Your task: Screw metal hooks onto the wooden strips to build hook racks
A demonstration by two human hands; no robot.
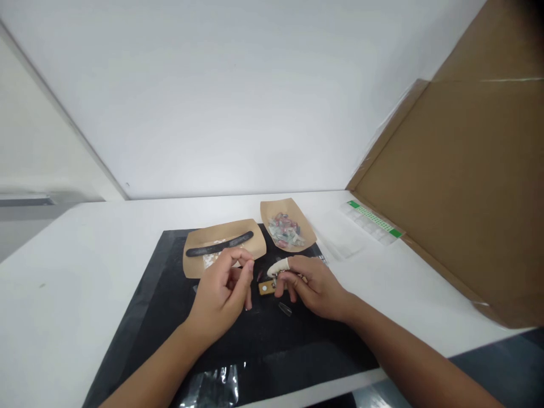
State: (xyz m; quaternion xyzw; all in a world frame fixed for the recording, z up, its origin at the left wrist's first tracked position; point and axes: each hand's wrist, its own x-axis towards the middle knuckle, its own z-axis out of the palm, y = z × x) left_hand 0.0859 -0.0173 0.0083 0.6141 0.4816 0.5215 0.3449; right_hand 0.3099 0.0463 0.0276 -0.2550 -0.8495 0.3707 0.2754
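Note:
Over the black mat (144, 317), my left hand (225, 289) is closed in a pinch, thumb against index finger; whatever lies between the tips is too small to name. My right hand (312, 283), with a pale cover (278, 267) on one fingertip, is closed on something small and shiny that I cannot make out. It is just above a small yellow-brown block (266, 288), which the fingers partly hide. A clear nail-shaped piece (285, 309) lies on the mat below that block.
A cardboard tray (193, 266) holds a black curved file (220, 244) and small white pieces. Another tray (308, 229) contains small red and clear packets (285, 231). Clear sheets (374, 221) with a green strip lie near a large cardboard panel (463, 187). Clear plastic (212, 388) lies at the front.

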